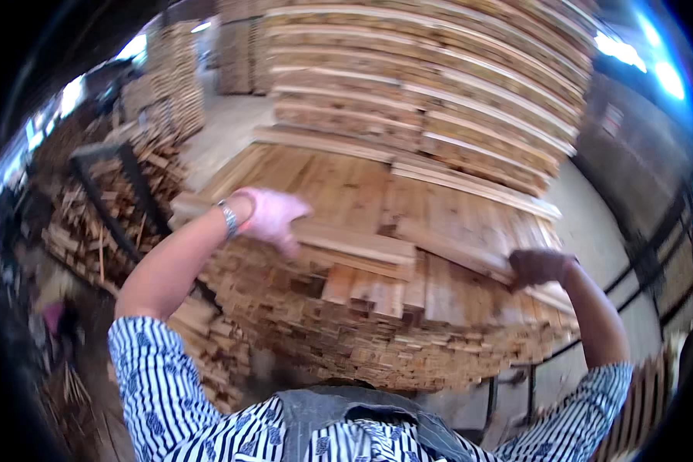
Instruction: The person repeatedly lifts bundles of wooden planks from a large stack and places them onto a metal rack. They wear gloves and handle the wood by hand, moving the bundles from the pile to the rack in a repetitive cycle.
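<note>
My left hand (268, 219), in a pink glove with a metal watch at the wrist, is over the left side of a wide layer of planks (316, 181). Its fingers look spread, though blurred, just beyond the left part of a thick wooden strip (354, 242) lying crosswise near the front edge. At the right, my right hand (543, 266), in a darker glove, is closed over a second wooden strip (454, 250). That strip slants across the planks, its far end near the middle. Short plank ends (373, 292) project at the front of the stack.
Behind rises a tall stack of boards (346, 69) with pale spacer strips. Loose wood offcuts (77, 204) are heaped at the left beside a dark metal frame (108, 200). Dark rails (654, 246) run along the right. More strips (470, 189) lie across the layer's far edge.
</note>
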`<state>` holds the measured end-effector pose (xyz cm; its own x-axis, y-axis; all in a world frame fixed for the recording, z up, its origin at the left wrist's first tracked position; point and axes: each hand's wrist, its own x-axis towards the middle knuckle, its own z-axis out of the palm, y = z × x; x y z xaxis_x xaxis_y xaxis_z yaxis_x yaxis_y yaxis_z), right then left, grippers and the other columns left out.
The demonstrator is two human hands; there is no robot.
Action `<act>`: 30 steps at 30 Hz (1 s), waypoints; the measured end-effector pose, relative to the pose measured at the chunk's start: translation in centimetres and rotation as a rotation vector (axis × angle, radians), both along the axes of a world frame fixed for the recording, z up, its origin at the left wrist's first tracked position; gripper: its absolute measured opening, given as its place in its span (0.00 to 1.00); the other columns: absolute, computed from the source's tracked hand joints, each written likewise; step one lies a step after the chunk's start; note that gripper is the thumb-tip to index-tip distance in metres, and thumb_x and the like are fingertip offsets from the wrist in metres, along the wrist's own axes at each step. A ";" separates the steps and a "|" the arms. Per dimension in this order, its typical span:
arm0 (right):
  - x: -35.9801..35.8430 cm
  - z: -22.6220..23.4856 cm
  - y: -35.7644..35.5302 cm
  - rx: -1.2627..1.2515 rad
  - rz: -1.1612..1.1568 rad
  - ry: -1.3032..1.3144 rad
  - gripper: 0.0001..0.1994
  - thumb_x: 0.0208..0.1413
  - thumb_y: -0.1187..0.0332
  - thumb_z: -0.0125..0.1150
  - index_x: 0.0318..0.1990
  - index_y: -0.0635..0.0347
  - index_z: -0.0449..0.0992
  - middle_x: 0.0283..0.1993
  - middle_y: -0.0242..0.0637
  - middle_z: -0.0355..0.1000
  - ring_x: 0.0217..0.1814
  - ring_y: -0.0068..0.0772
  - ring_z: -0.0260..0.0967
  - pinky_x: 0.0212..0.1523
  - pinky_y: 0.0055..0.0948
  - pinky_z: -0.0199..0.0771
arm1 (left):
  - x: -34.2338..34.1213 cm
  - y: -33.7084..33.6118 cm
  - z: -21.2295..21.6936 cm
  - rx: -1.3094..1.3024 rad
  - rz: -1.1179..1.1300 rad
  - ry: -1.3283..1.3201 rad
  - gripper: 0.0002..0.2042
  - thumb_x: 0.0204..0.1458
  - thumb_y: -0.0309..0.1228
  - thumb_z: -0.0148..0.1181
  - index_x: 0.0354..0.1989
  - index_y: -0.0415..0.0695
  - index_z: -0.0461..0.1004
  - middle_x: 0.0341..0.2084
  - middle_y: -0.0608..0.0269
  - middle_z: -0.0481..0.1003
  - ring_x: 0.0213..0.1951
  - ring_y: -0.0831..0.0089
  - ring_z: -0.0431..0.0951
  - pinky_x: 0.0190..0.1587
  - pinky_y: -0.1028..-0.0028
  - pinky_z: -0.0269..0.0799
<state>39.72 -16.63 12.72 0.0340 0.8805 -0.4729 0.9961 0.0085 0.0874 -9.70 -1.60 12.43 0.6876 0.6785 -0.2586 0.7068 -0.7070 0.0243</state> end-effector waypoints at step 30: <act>1.7 1.7 -2.3 0.285 0.232 0.061 0.38 0.46 0.72 0.69 0.67 0.61 0.63 0.66 0.48 0.67 0.67 0.40 0.67 0.68 0.35 0.64 | -0.2 -0.1 -3.5 0.171 0.068 -0.132 0.34 0.45 0.35 0.69 0.64 0.45 0.66 0.62 0.45 0.68 0.64 0.50 0.67 0.64 0.59 0.65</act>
<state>41.41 -18.94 14.45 -0.2029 0.9579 -0.2031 0.9739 0.2190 0.0596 -9.89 -1.68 8.90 0.6589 0.7508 -0.0465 0.7517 -0.6594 0.0036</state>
